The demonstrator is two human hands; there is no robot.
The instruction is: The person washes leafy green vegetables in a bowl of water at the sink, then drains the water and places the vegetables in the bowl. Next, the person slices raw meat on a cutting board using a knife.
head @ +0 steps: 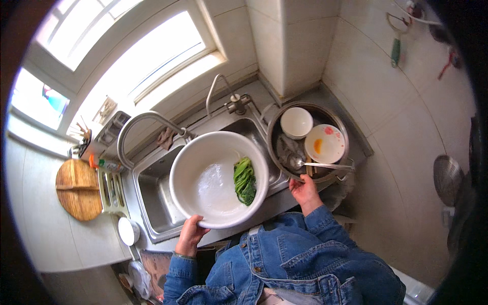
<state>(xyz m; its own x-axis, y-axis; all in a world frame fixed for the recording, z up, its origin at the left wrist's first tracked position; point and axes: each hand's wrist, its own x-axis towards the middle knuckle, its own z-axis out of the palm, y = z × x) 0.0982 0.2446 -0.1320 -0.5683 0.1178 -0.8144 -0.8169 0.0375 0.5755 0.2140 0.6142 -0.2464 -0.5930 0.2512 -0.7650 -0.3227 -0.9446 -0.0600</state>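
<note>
My left hand [191, 234] grips the near left rim of a large white basin [213, 183], thumb over the edge. A bundle of wet leafy greens [244, 181] lies at the right side inside the basin. The basin rests over the double stainless steel sink [154, 190] and covers much of it. My right hand [305, 190] holds the near rim of a big metal pot [270, 143], thumb on top and fingers hidden underneath. In the pot are a white bowl [296, 121], a floral bowl with an orange stain [325, 145], a metal spoon [305, 163] and some chopsticks [310, 167].
A curved faucet [126, 133] arches over the left sink; a thinner tap [217, 85] stands behind. To the left are a round wooden board [78, 190], a pale rack [112, 190] and a white bowl [129, 231]. A skimmer [448, 179] hangs on the right wall.
</note>
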